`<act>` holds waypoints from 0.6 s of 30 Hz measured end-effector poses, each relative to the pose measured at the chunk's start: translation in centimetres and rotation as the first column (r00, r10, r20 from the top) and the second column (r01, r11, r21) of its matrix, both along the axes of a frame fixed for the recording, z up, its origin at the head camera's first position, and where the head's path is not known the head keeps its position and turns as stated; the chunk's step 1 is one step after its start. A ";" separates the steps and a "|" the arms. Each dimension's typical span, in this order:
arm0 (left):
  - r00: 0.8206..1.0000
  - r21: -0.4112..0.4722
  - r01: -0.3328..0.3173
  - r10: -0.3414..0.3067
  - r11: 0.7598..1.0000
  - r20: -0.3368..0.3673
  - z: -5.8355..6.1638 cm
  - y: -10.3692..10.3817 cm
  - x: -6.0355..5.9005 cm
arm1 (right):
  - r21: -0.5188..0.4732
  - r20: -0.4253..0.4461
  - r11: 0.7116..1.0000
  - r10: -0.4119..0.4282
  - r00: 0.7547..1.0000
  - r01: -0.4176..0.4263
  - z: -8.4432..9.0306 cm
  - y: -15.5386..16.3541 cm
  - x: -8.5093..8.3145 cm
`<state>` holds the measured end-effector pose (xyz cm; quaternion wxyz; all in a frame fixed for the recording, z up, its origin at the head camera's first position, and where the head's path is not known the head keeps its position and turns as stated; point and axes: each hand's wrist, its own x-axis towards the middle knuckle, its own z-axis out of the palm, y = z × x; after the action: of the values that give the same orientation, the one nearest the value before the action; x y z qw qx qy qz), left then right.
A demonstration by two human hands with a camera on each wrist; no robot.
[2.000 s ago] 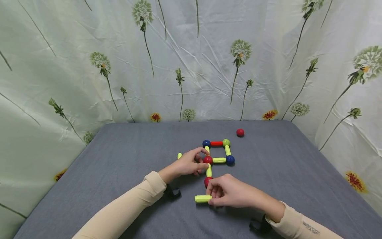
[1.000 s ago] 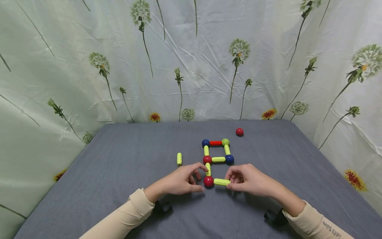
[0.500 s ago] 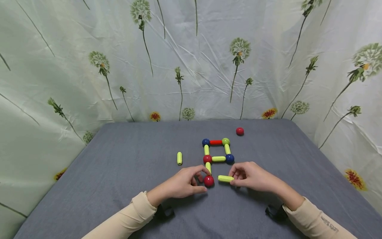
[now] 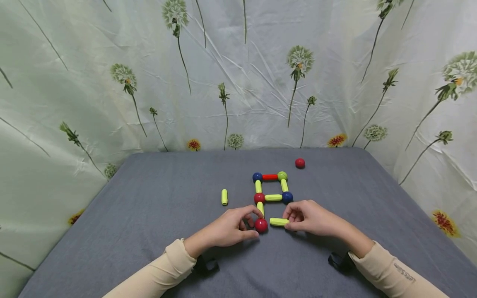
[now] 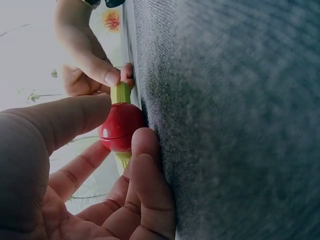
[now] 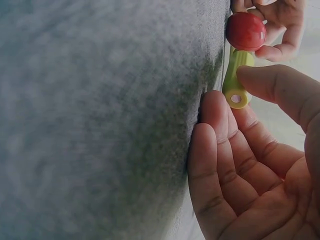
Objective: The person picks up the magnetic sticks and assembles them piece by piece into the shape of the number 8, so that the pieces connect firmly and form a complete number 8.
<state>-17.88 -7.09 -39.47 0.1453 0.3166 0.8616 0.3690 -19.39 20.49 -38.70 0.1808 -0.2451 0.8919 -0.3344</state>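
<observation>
My left hand (image 4: pixel 230 227) holds the near red ball (image 4: pixel 261 226) between thumb and index finger. A yellow-green rod (image 4: pixel 260 210) runs back from that ball to the rest of the figure. My right hand (image 4: pixel 313 218) pinches another yellow-green magnetic rod (image 4: pixel 278 222) at its right end; its left end points at the red ball with a narrow gap in the head view. A round silvery disc shows in the end of this held rod (image 6: pixel 235 80) in the right wrist view. Beyond, a square joins a red ball (image 4: pixel 259 198), blue balls (image 4: pixel 287 197), a green ball (image 4: pixel 282 176) and rods.
A loose yellow-green rod (image 4: pixel 224 197) lies left of the figure. One loose red ball (image 4: pixel 299 163) sits near the back edge of the grey cloth-covered table (image 4: pixel 167 178). A flower-printed curtain (image 4: pixel 246 124) hangs behind and along both sides.
Two seconds ago the right hand's rod was left of the near red ball; it moved right, met the ball, drew back, and now edges left again. The left hand came nearer, from middle to near ball.
</observation>
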 end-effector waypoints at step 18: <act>1.000 -0.007 0.002 -0.002 1.000 -0.003 0.2 0.1 0.1 | 0.005 -0.005 1.000 0.006 1.000 -0.006 0.1 -0.6 -0.3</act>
<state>-17.83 -6.98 -39.26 0.1455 0.3174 0.8629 0.3653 -19.72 19.90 -38.64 0.1799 -0.2481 0.8925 -0.3309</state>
